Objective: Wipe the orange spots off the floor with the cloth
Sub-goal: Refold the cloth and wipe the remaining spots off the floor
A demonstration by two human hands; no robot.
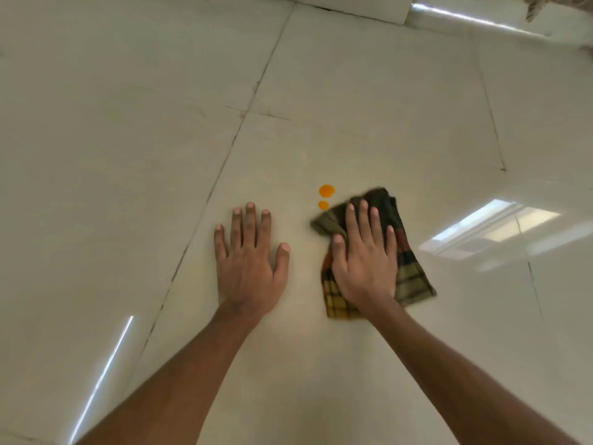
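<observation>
Right hand [364,264] pressing flat, fingers spread, on the plaid cloth [407,274]; left hand [250,264] splayed on the floor tile [160,155]; two orange spots [326,191] just beside the cloth.

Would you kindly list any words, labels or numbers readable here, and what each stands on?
None can be read. The checked green, yellow and red cloth under the right hand shows only a plaid pattern; the pale glossy tiled floor and the two round orange spots carry no writing.
</observation>
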